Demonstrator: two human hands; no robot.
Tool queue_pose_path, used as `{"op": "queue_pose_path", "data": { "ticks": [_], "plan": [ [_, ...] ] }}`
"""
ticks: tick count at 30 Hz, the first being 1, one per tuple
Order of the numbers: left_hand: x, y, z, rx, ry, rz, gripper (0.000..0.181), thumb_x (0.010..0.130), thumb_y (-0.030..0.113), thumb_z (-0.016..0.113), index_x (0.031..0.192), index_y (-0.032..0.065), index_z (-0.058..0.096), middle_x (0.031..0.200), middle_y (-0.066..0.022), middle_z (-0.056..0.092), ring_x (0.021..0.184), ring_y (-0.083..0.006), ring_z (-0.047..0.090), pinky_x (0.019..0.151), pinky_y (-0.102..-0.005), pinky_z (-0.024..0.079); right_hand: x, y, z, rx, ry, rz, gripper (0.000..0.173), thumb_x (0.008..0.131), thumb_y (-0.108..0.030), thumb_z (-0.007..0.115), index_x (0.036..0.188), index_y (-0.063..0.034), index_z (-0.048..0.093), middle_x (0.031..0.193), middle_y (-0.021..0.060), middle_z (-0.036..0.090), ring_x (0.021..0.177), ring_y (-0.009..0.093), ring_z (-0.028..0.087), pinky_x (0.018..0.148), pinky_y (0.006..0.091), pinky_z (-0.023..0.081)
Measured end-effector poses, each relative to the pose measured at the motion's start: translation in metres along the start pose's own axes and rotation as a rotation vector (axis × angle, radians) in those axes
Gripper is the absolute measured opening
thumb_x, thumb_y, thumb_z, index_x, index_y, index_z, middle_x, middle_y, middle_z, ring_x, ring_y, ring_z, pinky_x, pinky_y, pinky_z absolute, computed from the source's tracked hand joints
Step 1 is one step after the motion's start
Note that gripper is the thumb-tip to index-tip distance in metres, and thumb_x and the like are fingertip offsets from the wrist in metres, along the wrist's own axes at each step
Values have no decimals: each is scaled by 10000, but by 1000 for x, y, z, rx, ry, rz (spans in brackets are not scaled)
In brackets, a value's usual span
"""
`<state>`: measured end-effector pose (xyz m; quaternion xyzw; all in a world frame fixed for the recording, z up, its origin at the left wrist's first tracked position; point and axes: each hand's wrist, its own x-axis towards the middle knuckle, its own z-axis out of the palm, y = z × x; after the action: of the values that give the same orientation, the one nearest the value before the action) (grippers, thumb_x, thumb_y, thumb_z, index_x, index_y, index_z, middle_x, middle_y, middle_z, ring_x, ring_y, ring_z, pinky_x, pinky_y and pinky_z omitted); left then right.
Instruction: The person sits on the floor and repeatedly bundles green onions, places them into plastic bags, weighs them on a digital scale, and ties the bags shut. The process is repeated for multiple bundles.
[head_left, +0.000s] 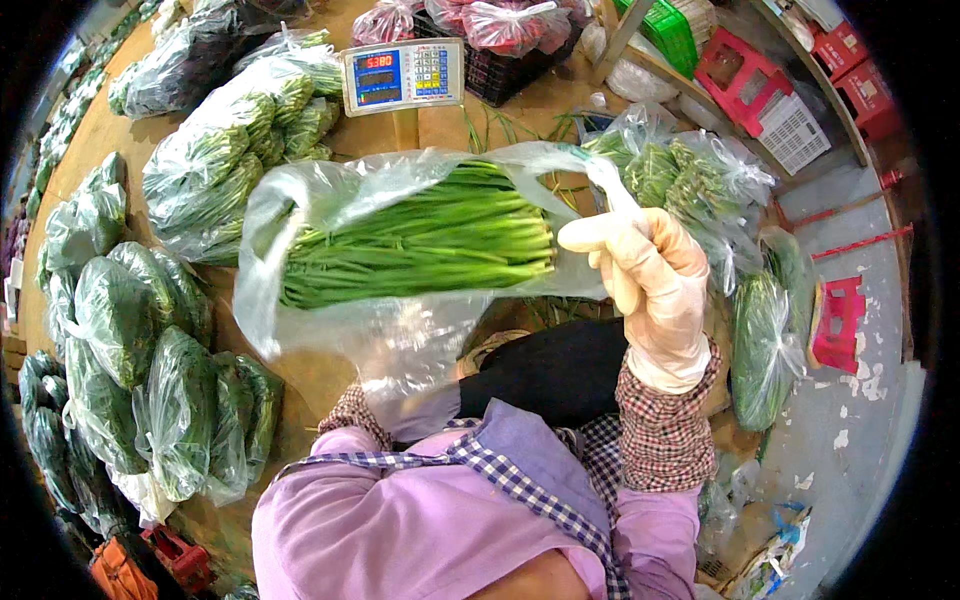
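Note:
A bundle of long green garlic chives (427, 232) lies lengthwise inside a clear plastic bag (262, 202), cut ends towards the right. My right hand (645, 259), in a pale glove, grips the bag's twisted plastic at the right end. My left hand (420, 337) is under the near side of the bag, seen only blurred through the plastic, so what its fingers do is unclear. Just beyond the bag stands a digital scale display (403, 76) with lit red digits.
Bagged leafy greens (225, 150) and bagged dark green vegetables (112, 315) are piled at left. More bagged greens (675, 172) lie at right, near a wrapped bundle (761, 352) and a red plastic stool (838, 324). A black crate (495, 79) holds red-filled bags behind.

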<state>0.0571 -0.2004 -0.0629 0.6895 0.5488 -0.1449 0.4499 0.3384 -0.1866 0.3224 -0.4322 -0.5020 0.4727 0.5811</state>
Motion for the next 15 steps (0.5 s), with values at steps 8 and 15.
{"op": "queue_pose_path", "data": {
  "ticks": [8, 15],
  "plan": [
    [70, 104, -101, -211, 263, 196, 291, 818, 104, 513, 1097, 35, 553, 1021, -103, 589, 920, -209, 551, 814, -310, 438, -25, 39, -27, 78, 234, 0, 172, 868, -154, 517, 812, -11, 593, 809, 101, 650, 447, -2, 351, 411, 148, 272],
    [16, 125, -67, -761, -448, 233, 296, 825, 87, 493, 1111, 25, 539, 1054, -101, 578, 954, -214, 541, 840, -310, 426, -43, 74, -60, -401, 459, -81, 288, 795, -186, 640, 1016, -13, 576, 914, 91, 626, 845, 156, 586, 780, 300, 459]
  ]
}}
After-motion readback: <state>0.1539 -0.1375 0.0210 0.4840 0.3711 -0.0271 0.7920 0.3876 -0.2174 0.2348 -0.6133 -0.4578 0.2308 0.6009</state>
